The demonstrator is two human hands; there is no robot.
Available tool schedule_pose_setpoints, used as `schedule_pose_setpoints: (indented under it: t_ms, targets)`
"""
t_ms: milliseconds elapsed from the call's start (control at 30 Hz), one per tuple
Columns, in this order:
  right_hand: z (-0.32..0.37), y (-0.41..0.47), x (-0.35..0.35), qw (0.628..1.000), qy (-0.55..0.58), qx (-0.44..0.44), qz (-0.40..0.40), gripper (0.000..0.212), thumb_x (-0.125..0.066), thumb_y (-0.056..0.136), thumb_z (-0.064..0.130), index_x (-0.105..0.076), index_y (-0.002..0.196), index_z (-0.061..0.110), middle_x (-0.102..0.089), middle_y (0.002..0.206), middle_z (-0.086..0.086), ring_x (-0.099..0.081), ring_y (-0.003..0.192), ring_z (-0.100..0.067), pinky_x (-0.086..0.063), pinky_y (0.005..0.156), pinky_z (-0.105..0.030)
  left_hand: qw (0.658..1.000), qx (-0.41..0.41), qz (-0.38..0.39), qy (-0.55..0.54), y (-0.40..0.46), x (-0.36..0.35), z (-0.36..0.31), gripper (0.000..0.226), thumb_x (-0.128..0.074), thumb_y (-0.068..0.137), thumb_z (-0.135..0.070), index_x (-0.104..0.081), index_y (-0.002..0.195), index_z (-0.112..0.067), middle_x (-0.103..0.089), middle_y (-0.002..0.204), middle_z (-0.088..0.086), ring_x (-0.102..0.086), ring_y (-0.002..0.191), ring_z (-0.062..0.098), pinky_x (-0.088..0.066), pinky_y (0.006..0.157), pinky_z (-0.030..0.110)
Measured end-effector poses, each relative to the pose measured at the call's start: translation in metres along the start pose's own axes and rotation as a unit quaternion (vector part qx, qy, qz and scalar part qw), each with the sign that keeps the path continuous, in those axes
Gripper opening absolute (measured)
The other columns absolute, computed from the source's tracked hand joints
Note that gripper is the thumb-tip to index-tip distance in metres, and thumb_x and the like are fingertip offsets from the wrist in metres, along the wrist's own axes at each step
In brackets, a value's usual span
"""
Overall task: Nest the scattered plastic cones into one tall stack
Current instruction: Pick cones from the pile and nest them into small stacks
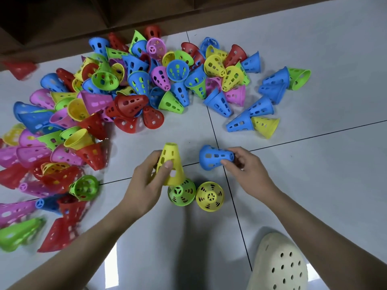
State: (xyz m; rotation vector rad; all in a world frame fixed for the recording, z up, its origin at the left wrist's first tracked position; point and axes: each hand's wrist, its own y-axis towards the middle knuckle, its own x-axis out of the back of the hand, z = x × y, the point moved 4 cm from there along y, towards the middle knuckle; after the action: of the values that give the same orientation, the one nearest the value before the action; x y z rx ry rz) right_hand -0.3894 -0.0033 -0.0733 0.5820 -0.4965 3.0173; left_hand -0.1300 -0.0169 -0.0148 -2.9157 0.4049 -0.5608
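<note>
Left hand (pixel 146 181) fingers clamp an upright yellow cone (pixel 170 164) near the floor's near edge; right hand (pixel 245 166) fingers pinch a blue cone (pixel 213 157) just beside it, axis horizontal, tip rightward, mouth facing the yellow cone.

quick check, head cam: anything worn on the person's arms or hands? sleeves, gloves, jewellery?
Both forearms are bare to the frame edge: no sleeves, no gloves, no watch or wristband in view. The left hand shows no ring or marking. The right hand has a small glint on one finger that may be a ring; too small to tell. Fingernails look short and unpainted.
</note>
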Motion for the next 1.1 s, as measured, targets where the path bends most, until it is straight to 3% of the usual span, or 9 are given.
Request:
schedule_pose_setpoints:
  t_ms: [100,200,367,467,600,700,867,967,1100]
  targets:
    - [0.012,-0.010,0.008,0.994,0.094,-0.014,-0.043,0.019,-0.073,0.090,0.016,-0.067,0.104,0.027,-0.071,0.093,-0.003,-0.065,0.080,-0.014,-0.053,0.075,-0.028,0.999,-0.041,0.011,0.033,-0.017,-0.009,0.006,0.022,-0.057,0.095,-0.044,-0.060,0.109,-0.027,-0.066,0.097,-0.004,-0.063,0.093,0.017,-0.050,0.081,0.024]
    - [0.020,-0.024,0.012,0.994,0.092,-0.007,-0.061,0.013,-0.072,0.091,0.023,-0.067,0.102,0.029,-0.070,0.093,-0.001,-0.063,0.082,-0.015,-0.052,0.076,-0.031,0.994,-0.058,0.039,0.080,-0.022,-0.017,0.018,0.036,-0.072,0.085,-0.047,-0.060,0.114,-0.028,-0.067,0.106,-0.010,-0.064,0.104,0.018,-0.051,0.089,0.026]
    - [0.040,-0.045,0.015,0.992,0.092,0.033,-0.074,0.016,-0.065,0.090,0.035,-0.064,0.104,0.027,-0.067,0.104,0.007,-0.064,0.097,-0.010,-0.050,0.074,-0.018,0.991,-0.076,0.031,0.103,-0.018,-0.014,0.027,0.047,-0.077,0.079,-0.051,-0.061,0.113,-0.023,-0.067,0.107,-0.012,-0.066,0.104,0.015,-0.053,0.087,0.030]
    - [0.051,-0.054,0.016,0.989,0.113,0.049,-0.082,0.011,-0.065,0.092,0.030,-0.064,0.102,0.025,-0.069,0.104,0.006,-0.063,0.090,-0.007,-0.046,0.073,-0.011,0.982,-0.098,0.047,0.152,-0.020,-0.012,0.032,0.051,-0.080,0.078,-0.050,-0.064,0.118,-0.022,-0.068,0.114,-0.015,-0.064,0.111,0.010,-0.051,0.092,0.029]
    - [0.062,-0.064,0.012,0.984,0.139,0.084,-0.067,0.012,-0.066,0.095,0.019,-0.064,0.106,0.021,-0.069,0.103,0.010,-0.066,0.102,-0.013,-0.048,0.082,-0.011,0.963,-0.117,0.083,0.230,-0.025,-0.010,0.051,0.061,-0.079,0.080,-0.052,-0.063,0.133,-0.026,-0.063,0.131,-0.020,-0.052,0.132,0.002,-0.046,0.105,0.031]
    - [0.064,-0.070,0.006,0.988,0.083,0.126,-0.042,0.025,-0.068,0.091,0.020,-0.064,0.116,0.016,-0.068,0.113,0.009,-0.063,0.111,-0.016,-0.045,0.092,-0.013,0.963,-0.101,0.097,0.229,-0.028,-0.013,0.059,0.070,-0.078,0.080,-0.054,-0.055,0.141,-0.028,-0.056,0.141,-0.022,-0.050,0.133,-0.001,-0.044,0.107,0.025]
    - [0.040,-0.081,-0.017,0.979,-0.044,0.200,0.021,0.035,-0.071,0.090,0.028,-0.065,0.121,0.012,-0.064,0.127,0.006,-0.056,0.125,-0.005,-0.039,0.104,-0.014,0.973,-0.072,0.109,0.191,-0.031,-0.019,0.065,0.076,-0.082,0.080,-0.043,-0.049,0.147,-0.026,-0.053,0.146,-0.019,-0.050,0.132,-0.004,-0.039,0.109,0.016]
    - [0.027,-0.082,-0.031,0.967,-0.107,0.223,0.061,0.035,-0.064,0.093,0.035,-0.064,0.122,0.015,-0.062,0.127,0.008,-0.053,0.126,-0.003,-0.041,0.103,-0.018,0.973,-0.067,0.108,0.192,-0.029,-0.021,0.065,0.075,-0.082,0.080,-0.045,-0.049,0.145,-0.028,-0.053,0.144,-0.021,-0.049,0.131,-0.004,-0.039,0.108,0.016]
    - [0.015,-0.076,-0.032,0.974,-0.111,0.182,0.076,0.032,-0.065,0.091,0.038,-0.061,0.118,0.022,-0.059,0.123,0.015,-0.055,0.116,-0.002,-0.046,0.096,-0.022,0.968,-0.054,0.117,0.216,-0.025,-0.019,0.066,0.076,-0.081,0.078,-0.054,-0.047,0.144,-0.037,-0.057,0.136,-0.025,-0.054,0.123,-0.006,-0.046,0.102,0.018]
